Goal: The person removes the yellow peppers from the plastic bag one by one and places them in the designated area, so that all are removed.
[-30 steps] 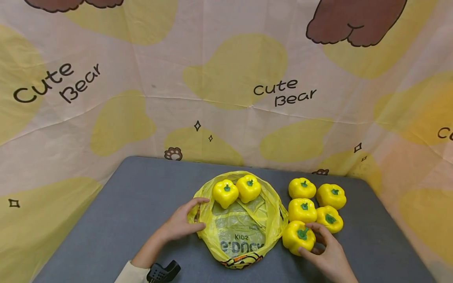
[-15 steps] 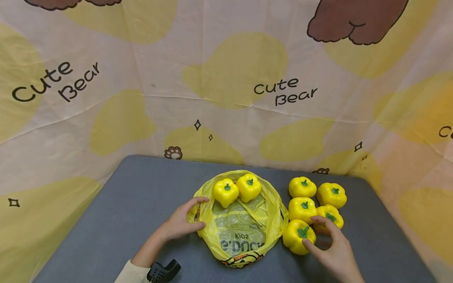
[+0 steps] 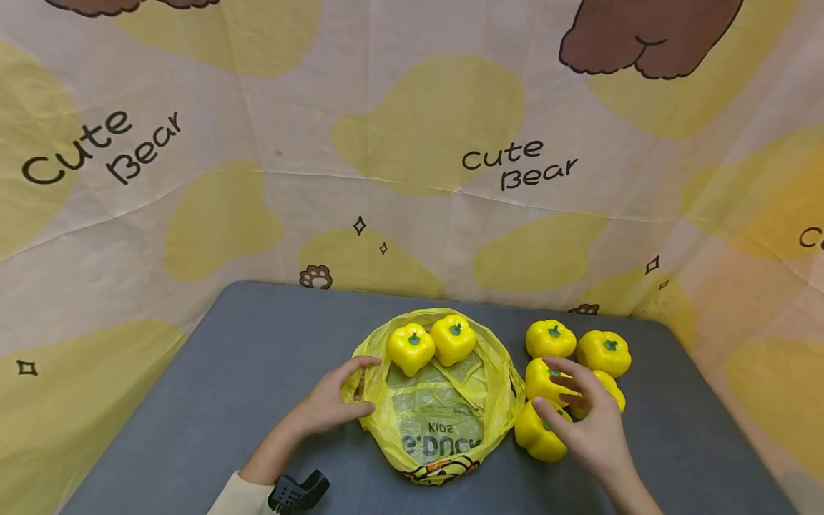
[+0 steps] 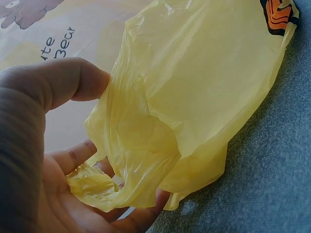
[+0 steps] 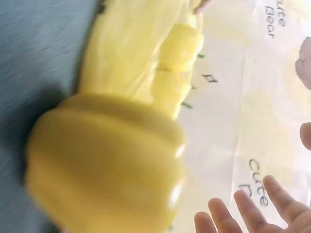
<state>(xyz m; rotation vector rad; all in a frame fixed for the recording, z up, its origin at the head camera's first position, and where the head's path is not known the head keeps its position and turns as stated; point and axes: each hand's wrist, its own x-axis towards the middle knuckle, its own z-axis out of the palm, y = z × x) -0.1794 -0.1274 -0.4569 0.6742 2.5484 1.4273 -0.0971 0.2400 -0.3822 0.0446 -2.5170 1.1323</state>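
Note:
A yellow plastic bag (image 3: 502,400) lies on the table with its mouth spread, two yellow bell peppers (image 3: 410,349) inside at the back. At its left rim my left hand (image 3: 328,400) holds the bag's edge; in the left wrist view the thumb (image 4: 82,80) and curled fingers lie either side of the crumpled plastic. My right hand (image 3: 595,429), fingers spread and holding nothing, hovers above the peppers right of the bag. It partly covers the front bell pepper (image 3: 536,436) and the middle one (image 3: 539,380). In the right wrist view that front pepper (image 5: 104,165) looms large, apart from the fingertips.
Two more peppers (image 3: 550,338) stand at the back of the right-hand group, and another pepper (image 3: 611,390) peeks out behind my right hand. The grey table (image 3: 277,343) meets a printed cloth backdrop (image 3: 412,129). A black wrist device (image 3: 299,492) sits at my left sleeve.
My right hand has let go of the front pepper and risen up over the group, its fingers spreading. The left hand, bag and peppers stay in place.

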